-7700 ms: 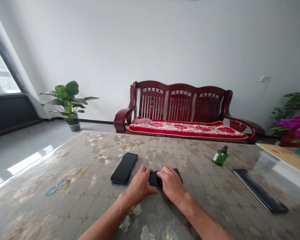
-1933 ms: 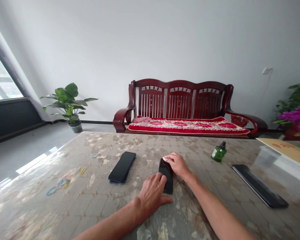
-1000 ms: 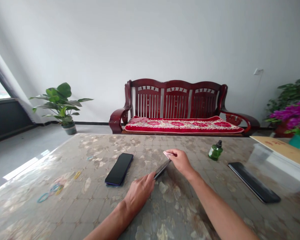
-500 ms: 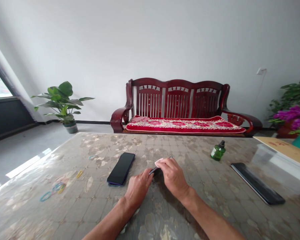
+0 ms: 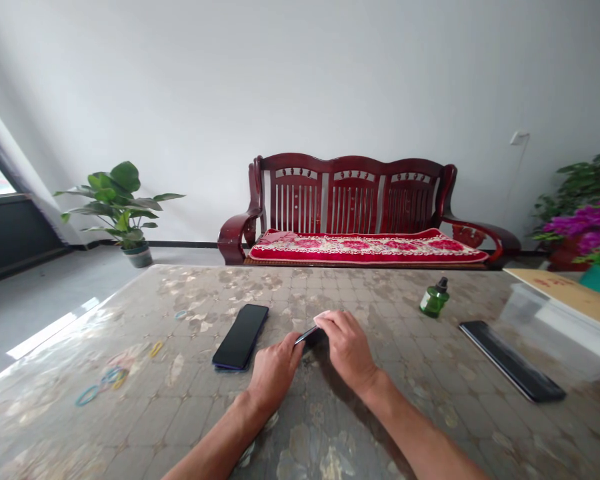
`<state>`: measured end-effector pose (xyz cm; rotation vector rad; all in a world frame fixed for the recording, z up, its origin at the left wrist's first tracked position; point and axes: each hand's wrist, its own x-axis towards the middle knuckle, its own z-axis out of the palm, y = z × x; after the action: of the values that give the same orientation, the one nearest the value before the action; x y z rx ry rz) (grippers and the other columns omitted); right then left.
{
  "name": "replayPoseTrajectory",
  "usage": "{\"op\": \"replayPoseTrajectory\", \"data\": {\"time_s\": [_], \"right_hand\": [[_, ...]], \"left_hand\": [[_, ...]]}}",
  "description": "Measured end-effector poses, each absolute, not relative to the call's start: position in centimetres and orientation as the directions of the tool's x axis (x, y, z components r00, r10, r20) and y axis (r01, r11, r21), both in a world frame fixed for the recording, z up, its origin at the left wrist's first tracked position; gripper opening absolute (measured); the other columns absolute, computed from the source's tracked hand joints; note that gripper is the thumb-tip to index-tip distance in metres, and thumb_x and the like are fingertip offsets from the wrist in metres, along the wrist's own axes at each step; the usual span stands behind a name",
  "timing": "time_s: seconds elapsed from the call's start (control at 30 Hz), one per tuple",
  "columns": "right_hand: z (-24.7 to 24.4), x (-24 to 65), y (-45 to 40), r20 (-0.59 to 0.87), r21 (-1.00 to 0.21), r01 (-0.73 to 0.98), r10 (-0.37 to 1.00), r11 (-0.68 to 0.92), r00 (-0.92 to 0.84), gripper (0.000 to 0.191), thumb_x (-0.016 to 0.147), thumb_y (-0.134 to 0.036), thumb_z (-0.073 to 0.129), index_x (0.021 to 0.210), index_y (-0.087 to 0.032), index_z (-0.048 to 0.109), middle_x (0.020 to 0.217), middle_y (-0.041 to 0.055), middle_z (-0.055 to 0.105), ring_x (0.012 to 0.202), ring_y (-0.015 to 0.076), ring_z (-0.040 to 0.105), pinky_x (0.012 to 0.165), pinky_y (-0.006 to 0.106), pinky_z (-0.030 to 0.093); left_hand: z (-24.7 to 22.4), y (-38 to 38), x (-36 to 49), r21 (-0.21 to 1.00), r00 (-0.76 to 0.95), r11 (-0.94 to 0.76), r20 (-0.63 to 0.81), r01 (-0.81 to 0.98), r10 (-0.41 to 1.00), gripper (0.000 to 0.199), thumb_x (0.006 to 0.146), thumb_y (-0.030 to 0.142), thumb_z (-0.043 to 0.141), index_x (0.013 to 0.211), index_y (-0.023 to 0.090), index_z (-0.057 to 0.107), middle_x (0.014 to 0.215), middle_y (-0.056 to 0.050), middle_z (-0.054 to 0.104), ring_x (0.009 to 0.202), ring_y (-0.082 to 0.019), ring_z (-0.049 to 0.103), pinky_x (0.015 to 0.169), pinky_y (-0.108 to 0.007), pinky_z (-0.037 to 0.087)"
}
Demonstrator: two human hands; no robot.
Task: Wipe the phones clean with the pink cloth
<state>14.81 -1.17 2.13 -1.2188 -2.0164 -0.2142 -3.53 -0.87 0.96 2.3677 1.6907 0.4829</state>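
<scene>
Between my hands, above the table, is a thin dark flat object [image 5: 306,335], seen nearly edge-on; it looks like a phone. My left hand [image 5: 275,367] grips its near left end. My right hand [image 5: 347,343] pinches a small white wipe [image 5: 321,317] against its far right end. The fingers partly cover both the object and the wipe. A dark phone [image 5: 241,337] lies just left of my hands, with an edge of something showing beneath it. Farther right, another dark phone [image 5: 513,362] lies on the table, and a green bottle with a black cap [image 5: 434,300] stands behind it.
Coloured elastic bands [image 5: 113,379] lie on the left of the patterned table [image 5: 180,427]. A clear plastic box [image 5: 545,327] with a tan board on top stands at the right edge. Beyond the table are a red wooden bench [image 5: 350,200] and potted plants.
The view has shifted slightly. The held object's far end, which showed beyond my right fingers, is now hidden behind them. Both hands keep their hold.
</scene>
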Motion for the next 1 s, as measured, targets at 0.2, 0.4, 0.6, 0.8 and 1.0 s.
{"op": "replayPoseTrajectory", "data": {"time_s": [0.2,0.4,0.6,0.8,1.0], "right_hand": [[2.7,13.0,-1.9,0.645,-0.170,0.771,0.661,0.614,-0.384,0.036,0.095,-0.009,0.046,0.121,-0.025,0.063,0.107,0.0064,0.065,0.098,0.0225,0.056,0.088,0.036,0.047],[2.1,16.9,0.1,0.641,-0.247,0.874,0.747,0.418,-0.177,0.031,0.093,-0.008,0.046,0.112,-0.023,0.066,0.104,0.0081,0.064,0.099,0.0241,0.055,0.090,0.038,0.046],[2.5,14.4,-1.1,0.639,-0.156,0.826,0.693,0.541,-0.333,0.032,0.093,-0.007,0.046,0.114,-0.023,0.065,0.106,0.0073,0.065,0.098,0.0228,0.055,0.089,0.035,0.046],[2.5,15.4,-0.3,0.673,-0.204,0.845,0.698,0.494,-0.246,0.027,0.091,-0.005,0.052,0.105,-0.021,0.069,0.100,0.0069,0.066,0.094,0.0229,0.056,0.085,0.035,0.047],[1.4,18.5,1.8,0.658,-0.472,0.791,0.753,0.391,0.020,0.027,0.092,-0.010,0.050,0.100,-0.023,0.072,0.093,0.0060,0.067,0.090,0.0212,0.061,0.081,0.032,0.049]], "left_hand": [[1.0,-0.8,-3.7,0.334,0.285,-0.324,0.161,0.885,0.945,0.023,0.103,0.028,0.042,0.114,0.025,0.063,0.093,-0.002,0.076,0.085,-0.020,0.073,0.066,-0.023,0.045],[1.2,-0.7,-3.8,0.297,0.299,-0.326,0.134,0.898,0.945,0.023,0.103,0.029,0.044,0.115,0.024,0.063,0.088,-0.002,0.076,0.084,-0.022,0.073,0.066,-0.024,0.045],[1.5,-0.6,-3.8,0.289,0.319,-0.350,0.150,0.891,0.936,0.022,0.103,0.028,0.042,0.112,0.024,0.062,0.088,-0.002,0.076,0.083,-0.020,0.073,0.065,-0.023,0.043],[2.3,-0.6,-4.1,0.252,0.318,-0.333,0.100,0.909,0.943,0.022,0.104,0.030,0.043,0.110,0.024,0.062,0.085,-0.002,0.075,0.083,-0.021,0.073,0.064,-0.024,0.041],[3.9,-1.0,-3.8,0.219,0.330,-0.329,0.033,0.919,0.943,0.020,0.103,0.030,0.043,0.108,0.024,0.062,0.091,-0.003,0.075,0.089,-0.021,0.072,0.067,-0.023,0.043]]}}
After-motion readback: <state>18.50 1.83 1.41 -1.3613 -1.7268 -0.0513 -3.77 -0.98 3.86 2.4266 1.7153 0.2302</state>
